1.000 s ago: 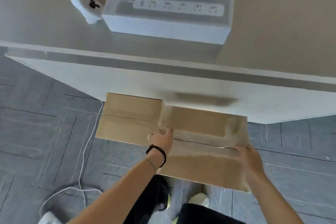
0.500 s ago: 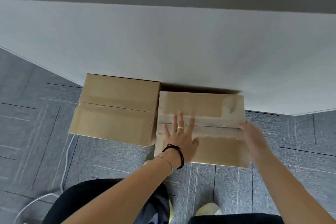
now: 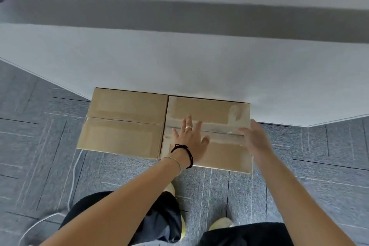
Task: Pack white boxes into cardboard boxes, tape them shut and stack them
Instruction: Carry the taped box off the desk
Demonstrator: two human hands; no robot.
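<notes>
Two taped cardboard boxes sit side by side on the carpet against the white desk front. The right cardboard box (image 3: 215, 110) has clear tape along its top seam. My left hand (image 3: 189, 138) lies flat on its lid with fingers spread, a ring on one finger and a black cord at the wrist. My right hand (image 3: 254, 139) rests over the box's right end with fingers extended onto the tape. The left cardboard box (image 3: 123, 124) touches the right one and nobody's hand is on it.
The white desk panel (image 3: 179, 62) stands directly behind the boxes. Grey carpet tiles (image 3: 319, 156) cover the floor. A white cable (image 3: 73, 175) runs down the floor at the left. My legs and pale shoes (image 3: 221, 223) are just in front of the boxes.
The right box has come down from mid-air to the floor next to the left box. My left hand went from gripping its edge to lying flat on the lid.
</notes>
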